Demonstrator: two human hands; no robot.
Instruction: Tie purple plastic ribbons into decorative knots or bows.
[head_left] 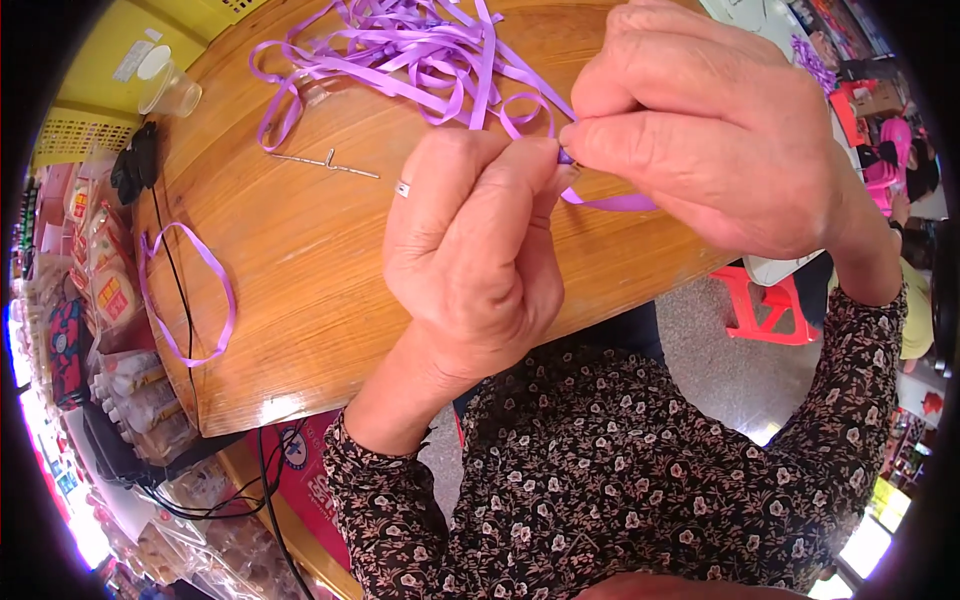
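Note:
Both of my hands are raised above the wooden table, fingertips pinched close together on a narrow purple ribbon (612,202). My left hand (475,245) is closed, with a ring on one finger. Facing it from the right, my right hand (715,135) is closed too, thumb and forefinger pressed together. A small dark purple bit shows between the fingertips; its shape is mostly hidden. Beyond the hands lies a tangled heap of purple ribbon (395,55), with strands running toward my fingers. A thin silvery metal rod with a short side piece (328,165) lies left of my left hand.
A separate ribbon loop (229,290) and a black cable (172,255) lie on the table's left side. A clear plastic cup (175,92) stands near a yellow crate (85,132). Bagged goods (105,280) crowd the left edge. A red stool (765,310) stands on the floor at right.

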